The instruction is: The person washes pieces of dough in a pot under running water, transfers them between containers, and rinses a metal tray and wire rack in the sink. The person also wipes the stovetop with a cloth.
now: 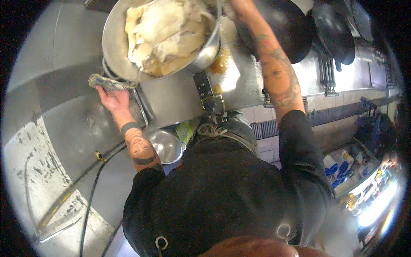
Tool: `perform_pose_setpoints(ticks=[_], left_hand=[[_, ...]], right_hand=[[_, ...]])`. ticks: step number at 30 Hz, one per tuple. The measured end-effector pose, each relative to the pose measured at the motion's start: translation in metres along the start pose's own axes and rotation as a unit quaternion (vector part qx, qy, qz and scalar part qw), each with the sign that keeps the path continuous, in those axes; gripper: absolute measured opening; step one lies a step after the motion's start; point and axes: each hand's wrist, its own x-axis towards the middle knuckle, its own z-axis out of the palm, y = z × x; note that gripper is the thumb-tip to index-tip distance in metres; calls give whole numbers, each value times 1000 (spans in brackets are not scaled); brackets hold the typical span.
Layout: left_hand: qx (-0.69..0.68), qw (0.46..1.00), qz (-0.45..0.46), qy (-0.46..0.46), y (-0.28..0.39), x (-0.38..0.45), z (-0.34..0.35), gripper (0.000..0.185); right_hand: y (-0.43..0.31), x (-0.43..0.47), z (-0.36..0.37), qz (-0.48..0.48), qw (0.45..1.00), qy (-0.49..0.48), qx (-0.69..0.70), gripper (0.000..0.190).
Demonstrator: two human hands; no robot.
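A large steel pot [109, 38] fills the top of the view, its mouth tilted towards me. Inside it lie pale, soft pieces [167, 35] that look like cooked meat or skin. My left hand [113, 98] grips a folded, stained cloth [110, 81] against the pot's near left side, by a loop handle [107, 68]. Some of its fingers are hidden by the cloth. My right hand [237, 7] reaches to the pot's far right side. It is blurred and partly cut off by the frame's top edge, so its grip is not visible.
Two black pans [289, 35] [334, 35] stand at the right, near metal pipes [328, 77]. Yellow-brown liquid [223, 62] wets the steel surface beside the pot. Below are a black box [204, 90] and a steel bowl [167, 146]. A hose [65, 194] runs at the left.
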Motion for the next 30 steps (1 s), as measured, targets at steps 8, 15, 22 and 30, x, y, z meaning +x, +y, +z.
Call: perform_pose_setpoints(ticks=[8, 15, 22, 30], left_hand=[[186, 981, -39, 49, 4, 11, 53, 59], [184, 980, -21, 77, -2, 13, 66, 62], [185, 982, -17, 32, -2, 11, 65, 64], [132, 989, -2, 61, -5, 16, 61, 61]], right_hand=[[-2, 4, -8, -48, 992, 11, -117, 56], [5, 10, -9, 4, 983, 6, -183, 53], [5, 3, -4, -25, 986, 37, -161, 54], [4, 3, -4, -32, 993, 18, -114, 46]])
